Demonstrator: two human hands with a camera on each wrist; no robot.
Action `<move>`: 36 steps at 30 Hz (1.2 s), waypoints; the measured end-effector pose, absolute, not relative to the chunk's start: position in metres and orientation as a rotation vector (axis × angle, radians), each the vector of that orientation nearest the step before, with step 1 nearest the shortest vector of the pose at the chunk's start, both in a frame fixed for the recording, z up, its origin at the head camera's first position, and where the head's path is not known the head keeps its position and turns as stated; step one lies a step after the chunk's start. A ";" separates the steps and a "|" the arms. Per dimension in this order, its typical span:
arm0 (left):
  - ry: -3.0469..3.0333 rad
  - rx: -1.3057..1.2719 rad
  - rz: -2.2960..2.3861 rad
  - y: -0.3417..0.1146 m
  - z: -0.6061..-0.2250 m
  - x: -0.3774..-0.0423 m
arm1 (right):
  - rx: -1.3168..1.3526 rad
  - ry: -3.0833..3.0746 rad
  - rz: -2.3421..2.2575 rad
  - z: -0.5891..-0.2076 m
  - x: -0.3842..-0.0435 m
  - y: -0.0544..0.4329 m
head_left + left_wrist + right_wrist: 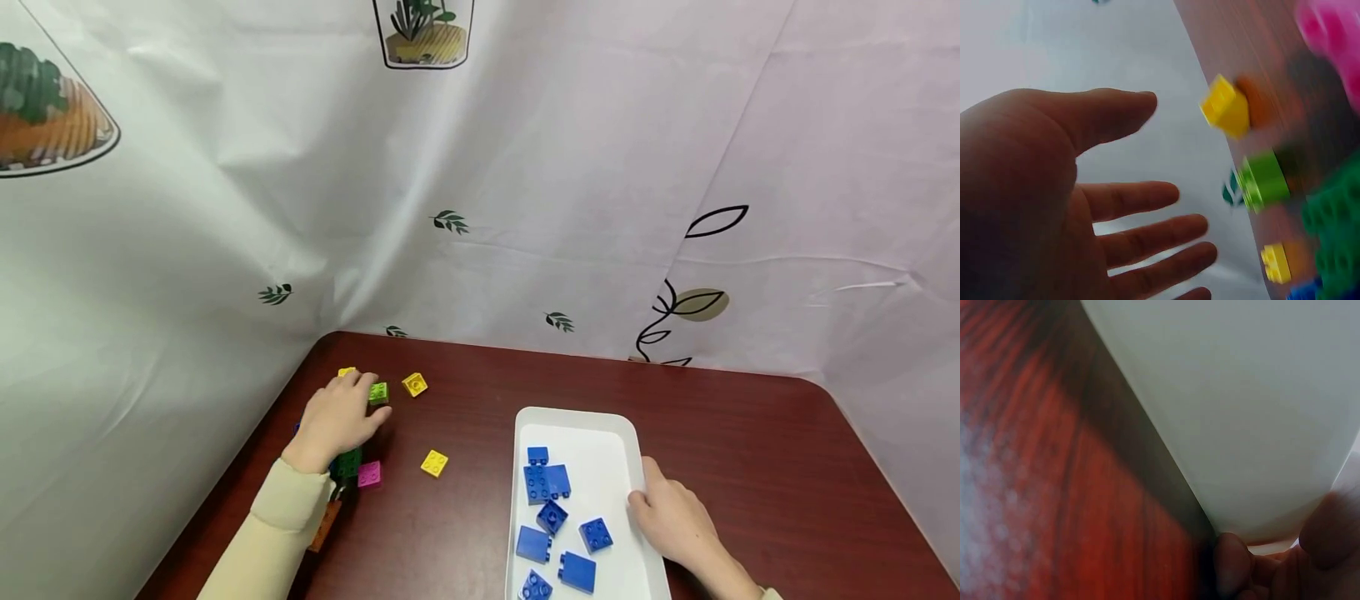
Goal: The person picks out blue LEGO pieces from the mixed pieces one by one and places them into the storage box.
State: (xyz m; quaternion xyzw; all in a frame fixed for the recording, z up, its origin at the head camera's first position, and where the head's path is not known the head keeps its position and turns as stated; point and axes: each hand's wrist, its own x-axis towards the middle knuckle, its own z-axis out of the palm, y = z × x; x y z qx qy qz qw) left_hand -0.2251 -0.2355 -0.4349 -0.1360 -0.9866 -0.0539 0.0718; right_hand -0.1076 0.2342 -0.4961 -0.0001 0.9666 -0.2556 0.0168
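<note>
In the head view my left hand (pixel 341 419) hovers over a loose group of building bricks at the table's left, fingers spread and holding nothing. Near its fingertips are a light green brick (pixel 378 393) and a yellow brick (pixel 347 371). A dark green brick (pixel 348 463) and a pink brick (pixel 369 474) lie beside the wrist; the forearm hides part of the group. My right hand (pixel 678 518) grips the right rim of a white tray (pixel 628 467), thumb on the rim and fingers curled below. Several blue bricks (pixel 578 572) lie scattered in the tray.
Two more yellow bricks (pixel 415 384) (pixel 434 463) lie between the left hand and the tray. An orange piece (pixel 325 527) shows beside the left sleeve. A patterned white curtain (pixel 525 167) hangs behind the dark red-brown table (pixel 465 392).
</note>
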 end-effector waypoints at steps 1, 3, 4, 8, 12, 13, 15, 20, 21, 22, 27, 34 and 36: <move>-2.985 -0.378 -0.150 -0.240 -0.435 -0.226 | 0.002 3.003 -0.796 -0.496 -0.107 0.234; -3.024 -0.313 -0.142 -0.249 -0.434 -0.228 | 0.005 3.002 -0.797 -0.496 -0.107 0.234; -3.042 -0.280 -0.136 -0.253 -0.435 -0.229 | 0.002 3.001 -0.799 -0.496 -0.108 0.234; -3.091 -0.166 -0.142 -0.270 -0.438 -0.232 | 0.001 3.001 -0.800 -0.496 -0.108 0.234; -3.163 -0.039 -0.194 -0.284 -0.438 -0.233 | 0.004 3.001 -0.800 -0.497 -0.108 0.234; -3.189 0.003 -0.213 -0.288 -0.438 -0.233 | 0.004 3.001 -0.802 -0.497 -0.108 0.234; -3.240 0.079 -0.249 -0.294 -0.437 -0.232 | 0.002 3.001 -0.800 -0.497 -0.108 0.234; -3.338 0.185 -0.273 -0.308 -0.435 -0.231 | -0.001 2.999 -0.801 -0.497 -0.108 0.234; -3.350 0.191 -0.273 -0.310 -0.434 -0.231 | -0.001 3.000 -0.801 -0.497 -0.108 0.234; -3.362 0.197 -0.276 -0.312 -0.434 -0.230 | -0.001 2.999 -0.800 -0.497 -0.108 0.234; -3.388 0.172 -0.291 -0.317 -0.434 -0.230 | 0.005 3.000 -0.799 -0.497 -0.109 0.234; -3.379 0.073 -0.295 -0.316 -0.436 -0.234 | 0.009 2.997 -0.804 -0.498 -0.109 0.234; -3.369 0.053 -0.305 -0.314 -0.436 -0.234 | 0.008 2.998 -0.806 -0.498 -0.109 0.234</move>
